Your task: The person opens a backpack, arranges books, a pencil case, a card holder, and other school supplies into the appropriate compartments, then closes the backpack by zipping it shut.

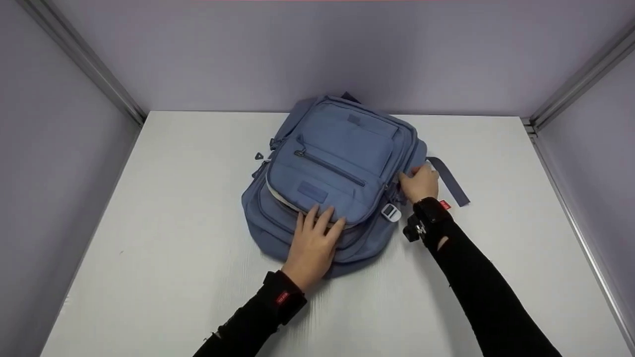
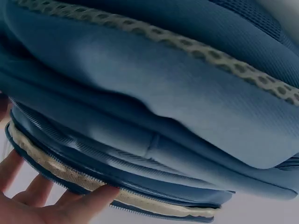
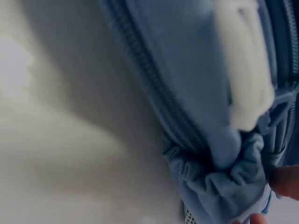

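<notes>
A blue backpack (image 1: 342, 144) lies front side up on the white table, its front pocket partly unzipped along the lower edge. My left hand (image 1: 312, 248) rests with spread fingers on that lower edge. In the left wrist view, its fingertips (image 2: 107, 192) touch the pocket's zipper, where a cream lining (image 2: 70, 172) shows. At the bag's right side, my right hand (image 1: 420, 184) has its fingers curled at the side fabric. The right wrist view shows fingertips (image 3: 286, 181) around a gathered side pocket (image 3: 219, 186); what lies between them is partly hidden.
A white plastic buckle (image 1: 391, 212) hangs at the bag's lower right. A loose dark strap (image 1: 449, 182) lies on the table (image 1: 163, 213) beyond my right hand. Grey panels (image 1: 238, 54) enclose the table at the back and both sides.
</notes>
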The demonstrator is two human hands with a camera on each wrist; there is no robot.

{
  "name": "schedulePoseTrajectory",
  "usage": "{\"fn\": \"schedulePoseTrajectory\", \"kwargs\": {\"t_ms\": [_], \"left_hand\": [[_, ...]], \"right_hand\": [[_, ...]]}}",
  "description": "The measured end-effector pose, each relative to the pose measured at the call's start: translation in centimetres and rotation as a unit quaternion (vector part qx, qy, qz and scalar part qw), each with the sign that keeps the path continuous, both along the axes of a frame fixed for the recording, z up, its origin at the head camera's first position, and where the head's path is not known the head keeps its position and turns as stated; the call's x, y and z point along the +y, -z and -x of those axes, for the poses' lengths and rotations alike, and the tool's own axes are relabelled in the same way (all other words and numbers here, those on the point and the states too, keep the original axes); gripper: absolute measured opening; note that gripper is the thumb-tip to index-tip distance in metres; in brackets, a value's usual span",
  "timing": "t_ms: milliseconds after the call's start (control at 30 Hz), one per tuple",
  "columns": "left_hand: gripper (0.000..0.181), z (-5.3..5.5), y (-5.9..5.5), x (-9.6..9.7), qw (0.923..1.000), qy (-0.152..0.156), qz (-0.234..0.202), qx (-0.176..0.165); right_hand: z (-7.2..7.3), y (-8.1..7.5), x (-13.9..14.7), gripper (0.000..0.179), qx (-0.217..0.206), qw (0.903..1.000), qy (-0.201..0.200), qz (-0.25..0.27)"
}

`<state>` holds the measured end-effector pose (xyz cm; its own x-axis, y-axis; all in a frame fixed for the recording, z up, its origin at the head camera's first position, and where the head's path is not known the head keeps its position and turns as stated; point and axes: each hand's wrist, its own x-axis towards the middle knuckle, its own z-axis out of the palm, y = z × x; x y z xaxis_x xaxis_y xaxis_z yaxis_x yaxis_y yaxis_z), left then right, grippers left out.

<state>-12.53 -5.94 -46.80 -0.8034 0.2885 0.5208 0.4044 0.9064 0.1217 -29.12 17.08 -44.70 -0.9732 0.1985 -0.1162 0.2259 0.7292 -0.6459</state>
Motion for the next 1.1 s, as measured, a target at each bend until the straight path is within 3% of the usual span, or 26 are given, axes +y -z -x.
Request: {"fn": "schedulePoseTrajectory", "kwargs": {"t_ms": [167, 367, 567, 667, 767, 867, 967, 1100], "left_hand": [[0.038, 0.4, 0.6, -0.1, 0.9998, 0.002, -0.008, 0.015], [0.034, 0.6, 0.9, -0.3, 0.9998, 0.015, -0.012, 0.01], [0.025, 0.9, 0.9, -1.3, 0.9994, 0.032, -0.009, 0.0], [0.021, 1.1, 0.8, -2.1, 0.9993, 0.038, -0.007, 0.0], [0.021, 1.6, 0.7, -2.9, 0.9992, 0.039, -0.002, 0.003], [0.027, 2.3, 0.7, -3.9, 0.9993, 0.036, 0.002, 0.008], [0.031, 3.5, 0.9, -4.8, 0.9995, 0.031, 0.004, 0.008], [0.032, 5.4, 1.2, -6.0, 0.9997, 0.022, 0.009, 0.012]], "right_hand": [[0.1, 0.3, 0.4, 0.051, -0.018, 0.9992, 0.017, 0.031], [-0.2, 1.4, 1.2, 0.04, 0.002, 0.9965, 0.044, 0.072], [-1.7, 2.3, 2.3, 0.038, 0.023, 0.9941, 0.06, 0.088], [-3.0, 2.5, 2.8, 0.039, 0.017, 0.9867, 0.09, 0.135], [-4.6, 2.7, 3.0, 0.042, -0.003, 0.9664, 0.124, 0.225], [-6.3, 2.9, 2.8, 0.042, -0.036, 0.9348, 0.145, 0.322], [-7.9, 3.0, 2.2, 0.044, -0.076, 0.9032, 0.146, 0.396], [-9.6, 3.1, 1.0, 0.053, -0.118, 0.8707, 0.137, 0.458]]}}
